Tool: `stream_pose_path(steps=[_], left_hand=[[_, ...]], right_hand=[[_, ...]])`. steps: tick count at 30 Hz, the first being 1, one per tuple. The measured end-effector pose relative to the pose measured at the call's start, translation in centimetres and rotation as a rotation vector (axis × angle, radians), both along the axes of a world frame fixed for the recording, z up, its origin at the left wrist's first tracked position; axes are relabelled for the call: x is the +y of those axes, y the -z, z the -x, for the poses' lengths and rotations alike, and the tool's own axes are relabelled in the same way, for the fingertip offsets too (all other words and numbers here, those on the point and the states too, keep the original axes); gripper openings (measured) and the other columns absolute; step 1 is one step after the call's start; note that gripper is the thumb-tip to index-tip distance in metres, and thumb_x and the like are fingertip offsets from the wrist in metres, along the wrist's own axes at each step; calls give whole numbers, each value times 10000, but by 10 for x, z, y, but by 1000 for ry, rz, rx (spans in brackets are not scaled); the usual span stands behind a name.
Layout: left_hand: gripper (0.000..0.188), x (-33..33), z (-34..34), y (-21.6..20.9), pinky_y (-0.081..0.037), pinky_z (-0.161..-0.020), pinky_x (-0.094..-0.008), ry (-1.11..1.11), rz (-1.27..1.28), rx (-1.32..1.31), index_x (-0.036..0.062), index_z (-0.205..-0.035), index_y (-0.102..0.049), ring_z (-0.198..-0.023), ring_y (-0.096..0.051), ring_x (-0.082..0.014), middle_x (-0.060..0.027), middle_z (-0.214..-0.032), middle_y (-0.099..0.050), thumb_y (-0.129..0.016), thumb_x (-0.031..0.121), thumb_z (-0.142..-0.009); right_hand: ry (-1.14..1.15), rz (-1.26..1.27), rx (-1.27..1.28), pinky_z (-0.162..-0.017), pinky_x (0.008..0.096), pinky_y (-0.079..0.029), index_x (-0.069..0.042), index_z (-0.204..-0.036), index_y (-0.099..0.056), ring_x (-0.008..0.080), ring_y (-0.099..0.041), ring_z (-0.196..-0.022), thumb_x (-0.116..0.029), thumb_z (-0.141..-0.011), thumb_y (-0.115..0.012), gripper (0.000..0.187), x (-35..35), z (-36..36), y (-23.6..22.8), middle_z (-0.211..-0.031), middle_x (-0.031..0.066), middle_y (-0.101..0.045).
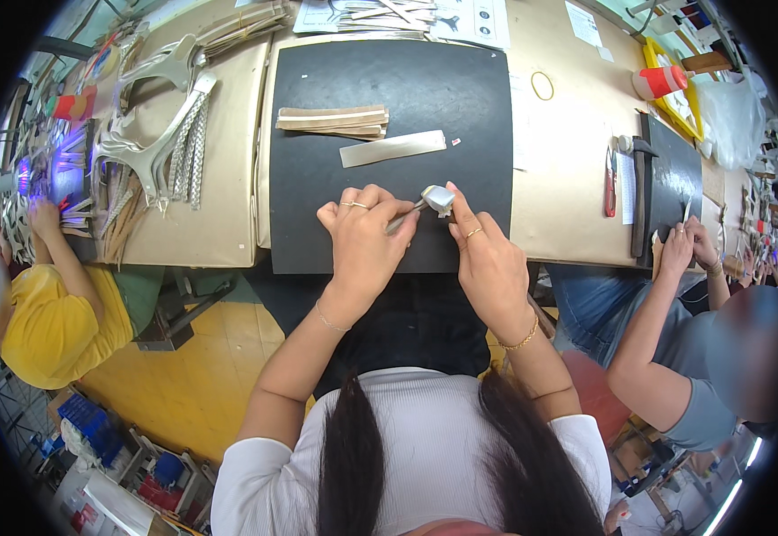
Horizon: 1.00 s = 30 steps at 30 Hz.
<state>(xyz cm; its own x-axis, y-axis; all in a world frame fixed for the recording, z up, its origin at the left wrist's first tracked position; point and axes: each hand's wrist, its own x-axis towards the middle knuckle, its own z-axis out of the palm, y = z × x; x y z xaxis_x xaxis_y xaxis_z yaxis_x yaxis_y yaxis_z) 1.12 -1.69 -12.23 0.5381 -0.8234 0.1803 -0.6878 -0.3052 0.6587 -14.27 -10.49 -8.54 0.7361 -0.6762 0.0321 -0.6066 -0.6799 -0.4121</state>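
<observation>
My left hand (362, 237) is closed round a slim metal tool (417, 207), whose kind I cannot make out. The tool's tip meets a small silvery folded piece (439, 196). My right hand (490, 263) pinches that piece between thumb and forefinger above the near part of the black mat (460, 98). Beyond my hands, a flat pale metallic strip (393, 148) lies on the mat at a slight slant. Farther off rests a stack of tan and white strips (331, 122). A tiny red and white scrap (456, 141) sits near the strip's right end.
To the left lie white shoe-upper pieces with braided straps (190, 143). A yellow rubber band (543, 86), red-handled tool (610, 189) and hammer (643, 183) lie to the right. Co-workers sit at both sides; a yellow-shirted person (50, 313) is at left.
</observation>
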Motion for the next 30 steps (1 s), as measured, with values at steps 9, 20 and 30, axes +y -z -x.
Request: stream_pose_path(steps=[9,20,30], left_hand=[[54,-5,3,-2,-295,-888,-387,-34,-70,67,117,-834,-785,-888,-546,-202,18,-847,-640,-803,148,-794],[76,-5,6,1,-295,-870,-393,-32,-53,18,116,-829,-774,-888,-553,-198,24,-851,-636,-817,154,-778],[109,9,-1,-3,-291,-911,-382,-37,-63,100,115,-877,-791,-922,-555,-188,24,-876,-647,-823,188,-803]], right_hand=[[38,-55,-238,-567,408,-519,-185,-1503,-536,275,-625,-621,-184,-1011,-622,500,4,2,-13,-810,87,-574],[-8,-16,-378,-550,400,-513,-189,-1505,-532,274,-628,-626,-164,-1001,-630,514,4,-1,-8,-801,86,-569],[-40,-9,-23,-547,393,-506,-179,-1501,-542,254,-611,-601,-178,-998,-642,512,5,0,1,-798,78,-552]])
